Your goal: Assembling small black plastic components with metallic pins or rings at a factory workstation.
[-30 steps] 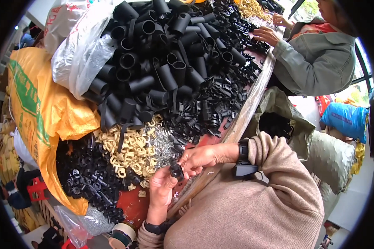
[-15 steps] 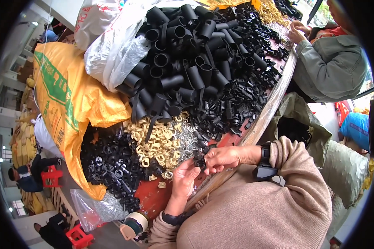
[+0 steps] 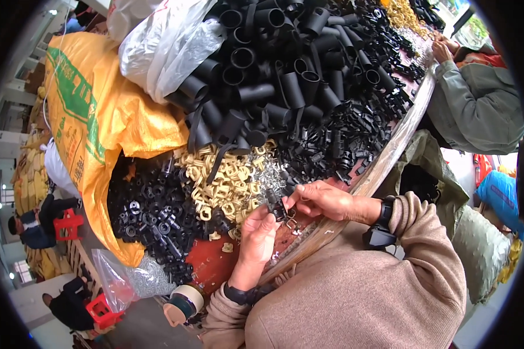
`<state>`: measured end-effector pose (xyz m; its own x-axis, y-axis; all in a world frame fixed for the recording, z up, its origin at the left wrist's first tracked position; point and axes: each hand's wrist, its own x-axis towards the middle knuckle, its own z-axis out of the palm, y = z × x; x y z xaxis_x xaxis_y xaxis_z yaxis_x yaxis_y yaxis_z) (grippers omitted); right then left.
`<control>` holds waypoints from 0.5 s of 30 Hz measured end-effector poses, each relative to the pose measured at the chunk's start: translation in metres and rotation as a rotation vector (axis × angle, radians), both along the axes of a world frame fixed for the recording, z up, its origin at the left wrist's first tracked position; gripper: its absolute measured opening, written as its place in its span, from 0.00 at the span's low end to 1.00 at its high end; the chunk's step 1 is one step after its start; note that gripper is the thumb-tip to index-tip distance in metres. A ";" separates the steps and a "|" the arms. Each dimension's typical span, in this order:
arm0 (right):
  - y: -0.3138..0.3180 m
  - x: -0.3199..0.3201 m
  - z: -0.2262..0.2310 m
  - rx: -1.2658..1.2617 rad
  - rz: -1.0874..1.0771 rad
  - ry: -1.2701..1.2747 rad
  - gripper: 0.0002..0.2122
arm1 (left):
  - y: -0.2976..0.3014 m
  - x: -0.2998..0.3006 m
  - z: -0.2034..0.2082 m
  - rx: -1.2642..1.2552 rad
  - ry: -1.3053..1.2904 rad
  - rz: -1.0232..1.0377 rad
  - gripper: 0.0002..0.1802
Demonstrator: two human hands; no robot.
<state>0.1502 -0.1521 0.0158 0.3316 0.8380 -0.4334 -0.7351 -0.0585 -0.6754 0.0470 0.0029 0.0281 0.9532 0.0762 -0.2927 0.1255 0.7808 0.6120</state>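
My left hand (image 3: 257,237) is closed on a small black plastic part (image 3: 276,210), held upright between thumb and fingers above the table's near edge. Just right of it, my right hand (image 3: 323,200) is pinched at the part's side; what its fingertips grip is too small to make out. A thin ring-like piece (image 3: 291,222) shows below those fingertips. Beyond my hands lie a heap of cream square rings (image 3: 227,189), small shiny metal pieces (image 3: 269,174) and many small black clips (image 3: 326,142).
Black tubes (image 3: 262,93) are piled at the back. A yellow woven sack (image 3: 145,131) spills black round parts (image 3: 151,215) at left. Near the front stand a lidded jar (image 3: 186,302) and a clear bag of metal bits (image 3: 148,276). A co-worker's sleeve (image 3: 477,104) is at right.
My right hand has drawn slightly up and right, away from the left. The black part now stands more exposed above my left fingers. The whole view has shifted a little.
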 end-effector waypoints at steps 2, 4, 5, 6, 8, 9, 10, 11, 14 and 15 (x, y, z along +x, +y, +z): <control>-0.001 -0.003 0.002 0.013 -0.016 -0.022 0.21 | 0.001 0.000 0.001 0.005 0.011 0.004 0.16; 0.000 -0.006 0.006 0.020 -0.017 -0.037 0.22 | 0.004 -0.002 0.001 -0.004 0.031 0.016 0.16; 0.001 -0.008 0.009 0.029 -0.046 -0.072 0.22 | 0.006 -0.003 0.001 -0.015 0.050 0.019 0.16; 0.002 -0.009 0.011 0.038 -0.074 -0.108 0.23 | 0.007 -0.004 0.001 -0.027 0.070 0.022 0.16; 0.004 -0.012 0.013 0.047 -0.097 -0.144 0.24 | 0.003 -0.005 0.001 -0.051 0.057 0.005 0.16; 0.004 -0.014 0.013 0.043 -0.093 -0.141 0.24 | 0.000 -0.005 0.001 -0.077 0.047 -0.020 0.16; 0.005 -0.015 0.012 0.038 -0.088 -0.138 0.24 | -0.003 -0.006 0.000 -0.102 0.038 -0.044 0.16; 0.006 -0.016 0.011 0.033 -0.084 -0.134 0.24 | -0.004 -0.005 0.000 -0.103 0.039 -0.039 0.16; 0.009 -0.016 0.007 -0.004 -0.062 -0.079 0.25 | -0.007 -0.002 -0.002 -0.052 0.027 -0.077 0.17; 0.010 -0.016 0.006 -0.023 -0.054 -0.052 0.25 | -0.006 -0.002 -0.003 -0.055 0.032 -0.075 0.17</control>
